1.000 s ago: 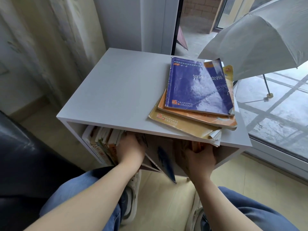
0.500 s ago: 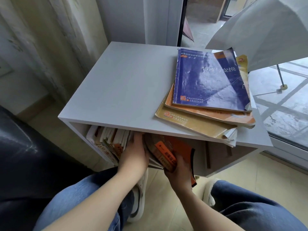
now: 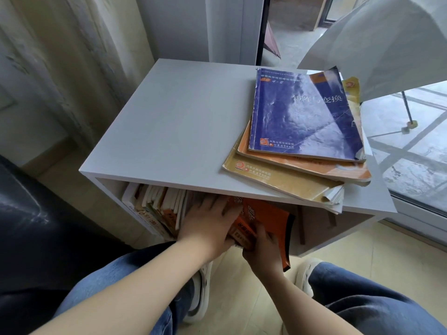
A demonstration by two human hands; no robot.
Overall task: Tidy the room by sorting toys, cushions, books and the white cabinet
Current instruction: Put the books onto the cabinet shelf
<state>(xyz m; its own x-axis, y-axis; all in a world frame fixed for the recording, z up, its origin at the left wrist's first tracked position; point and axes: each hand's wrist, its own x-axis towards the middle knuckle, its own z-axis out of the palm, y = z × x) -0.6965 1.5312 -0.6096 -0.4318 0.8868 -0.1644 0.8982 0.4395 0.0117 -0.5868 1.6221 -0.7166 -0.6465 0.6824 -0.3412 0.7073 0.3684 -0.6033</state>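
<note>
Orange book sits at the mouth of the cabinet shelf, low in the head view at about 6 o'clock, half in and half out. The right hand pinches its lower spine corner with curled fingers. The left hand lies flat with fingers straight, pressing the row toward 9 o'clock. The book stands on edge, spine toward the person and cover facing 3 o'clock. Its long axis slants from 11 o'clock inside the shelf to 5 o'clock, where a corner hangs over the floor. If the pinch loosens, it could flop into the gap at 3 o'clock or slide out. If the left hand lifts, the row may fan open. A bump could tip off the overhanging stack.
</note>
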